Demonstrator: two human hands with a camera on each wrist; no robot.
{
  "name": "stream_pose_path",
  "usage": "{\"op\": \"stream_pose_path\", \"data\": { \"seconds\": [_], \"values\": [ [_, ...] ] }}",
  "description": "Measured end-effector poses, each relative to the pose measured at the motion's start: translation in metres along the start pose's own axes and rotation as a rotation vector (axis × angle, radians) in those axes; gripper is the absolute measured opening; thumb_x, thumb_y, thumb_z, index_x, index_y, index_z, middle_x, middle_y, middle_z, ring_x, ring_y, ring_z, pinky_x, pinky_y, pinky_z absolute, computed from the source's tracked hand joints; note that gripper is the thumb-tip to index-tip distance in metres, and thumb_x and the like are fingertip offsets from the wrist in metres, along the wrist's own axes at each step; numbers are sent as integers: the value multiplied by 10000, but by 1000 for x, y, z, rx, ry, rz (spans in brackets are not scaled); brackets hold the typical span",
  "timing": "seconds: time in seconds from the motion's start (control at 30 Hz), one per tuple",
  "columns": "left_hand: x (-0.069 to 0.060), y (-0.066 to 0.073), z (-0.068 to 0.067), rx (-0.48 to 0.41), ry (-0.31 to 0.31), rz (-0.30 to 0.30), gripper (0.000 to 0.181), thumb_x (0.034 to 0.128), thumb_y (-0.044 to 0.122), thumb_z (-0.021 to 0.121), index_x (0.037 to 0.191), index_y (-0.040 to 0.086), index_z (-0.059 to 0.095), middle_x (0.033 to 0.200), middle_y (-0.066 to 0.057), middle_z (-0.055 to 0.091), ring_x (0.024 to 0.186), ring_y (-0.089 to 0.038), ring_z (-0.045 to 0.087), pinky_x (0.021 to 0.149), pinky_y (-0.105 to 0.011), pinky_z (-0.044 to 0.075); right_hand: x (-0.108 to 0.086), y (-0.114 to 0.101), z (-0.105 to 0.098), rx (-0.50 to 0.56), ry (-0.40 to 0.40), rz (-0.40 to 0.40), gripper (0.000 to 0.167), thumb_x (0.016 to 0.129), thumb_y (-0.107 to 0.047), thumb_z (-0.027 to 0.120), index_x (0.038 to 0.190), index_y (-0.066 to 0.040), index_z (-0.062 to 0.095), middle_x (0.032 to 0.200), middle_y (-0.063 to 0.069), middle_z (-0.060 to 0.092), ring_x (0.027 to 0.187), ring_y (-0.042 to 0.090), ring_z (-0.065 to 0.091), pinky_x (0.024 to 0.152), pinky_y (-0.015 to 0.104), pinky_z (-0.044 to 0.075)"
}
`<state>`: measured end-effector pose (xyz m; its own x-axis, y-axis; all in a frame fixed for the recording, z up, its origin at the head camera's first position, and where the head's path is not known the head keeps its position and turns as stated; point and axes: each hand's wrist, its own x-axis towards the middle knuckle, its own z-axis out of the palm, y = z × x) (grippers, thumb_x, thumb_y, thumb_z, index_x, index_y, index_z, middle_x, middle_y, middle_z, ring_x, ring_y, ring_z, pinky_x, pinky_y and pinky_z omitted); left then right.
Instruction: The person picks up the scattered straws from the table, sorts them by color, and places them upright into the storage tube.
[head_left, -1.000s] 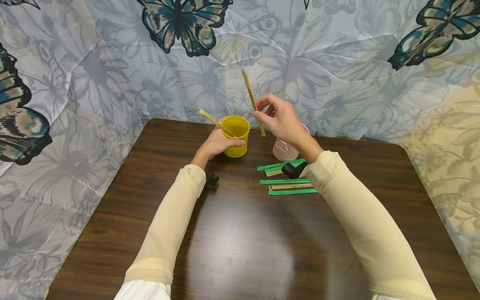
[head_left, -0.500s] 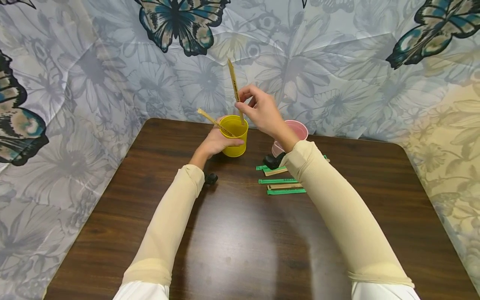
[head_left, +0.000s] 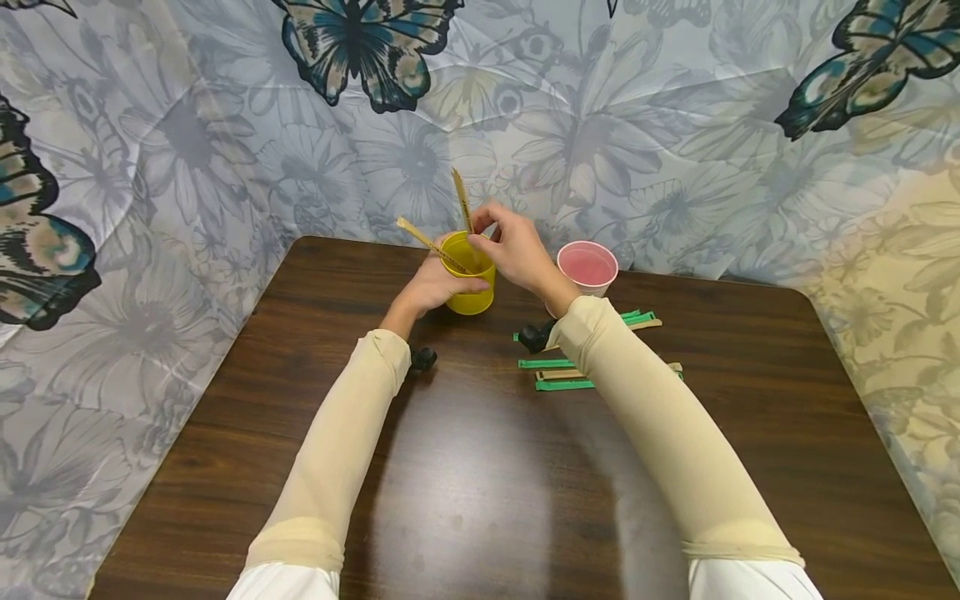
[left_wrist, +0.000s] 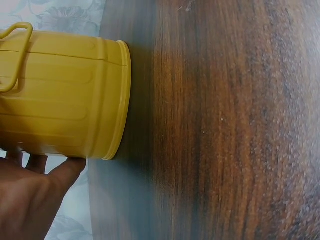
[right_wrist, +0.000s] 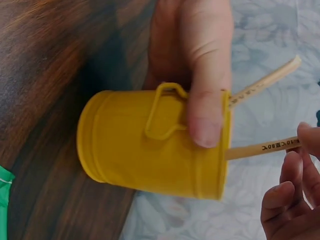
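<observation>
- Judging from the pose, busy with the step of putting a tan stick [head_left: 462,199] into the yellow bucket [head_left: 472,300], beside another tan stick [head_left: 418,232] already leaning inside it.
- Pinching the first-named stick between thumb and fingers of the right grip [head_left: 521,248], close to the rim, with the lower end inside the bucket.
- Holding the bucket around its side with the left grip [head_left: 435,285], thumb laid on the wall near the small handle [right_wrist: 154,111]; not possible to tell if resting fully on the tabletop [head_left: 480,483].
- For the next move, probably necessary to let the stick slide down, then to loosen the right grip, without pushing the bucket or disturbing the leaning stick.
- To the right on the dark, wood-patterned tabletop, a pink bucket [head_left: 588,265]; nearer to the person, green sticks [head_left: 564,386] and tan sticks [head_left: 557,375] in two loose groups, partly covered by the right sleeve [head_left: 660,417].
- Behind, a pale cloth [head_left: 225,167] printed with flowers and large butterflies [head_left: 354,42].
</observation>
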<state>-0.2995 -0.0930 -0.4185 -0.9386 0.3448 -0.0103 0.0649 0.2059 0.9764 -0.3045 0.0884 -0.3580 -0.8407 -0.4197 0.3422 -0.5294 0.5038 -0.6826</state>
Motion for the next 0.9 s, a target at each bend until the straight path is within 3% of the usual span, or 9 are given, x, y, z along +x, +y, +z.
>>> {"op": "stream_pose_path", "data": {
  "seconds": [0.17,0.47,0.7,0.9],
  "values": [
    [2,-3,0,-29,-21,17,786,822,139,856,1471,154,412,1427,-86,507,1273,-271,554,1126,-413,447,-2,8,4,-18,-15,16,171,984,-165,687,1124,-82,635,1093,92,715,773,257,581,706,286,462],
    [2,-4,1,-51,-3,38,768,816,119,860,1456,124,436,1407,-115,548,1270,-303,561,1116,-413,448,-4,16,2,-14,-14,36,231,960,-175,723,1147,-50,666,1079,92,728,923,237,619,776,291,455],
    [2,-4,3,-57,-9,55,853,803,112,866,1500,51,378,1453,-185,501,1324,-365,510,1129,-426,436,-20,17,-10,-53,-17,43,245,954,-179,732,1150,-43,672,1052,97,732,749,253,564,696,288,450],
    [0,-3,3,-63,26,46,907,792,105,871,1522,43,337,1477,-205,468,1348,-394,483,1156,-471,405,-38,13,-25,-76,-56,26,228,951,-159,733,1146,-55,673,1026,111,724,713,257,557,661,255,444]
  ]
}}
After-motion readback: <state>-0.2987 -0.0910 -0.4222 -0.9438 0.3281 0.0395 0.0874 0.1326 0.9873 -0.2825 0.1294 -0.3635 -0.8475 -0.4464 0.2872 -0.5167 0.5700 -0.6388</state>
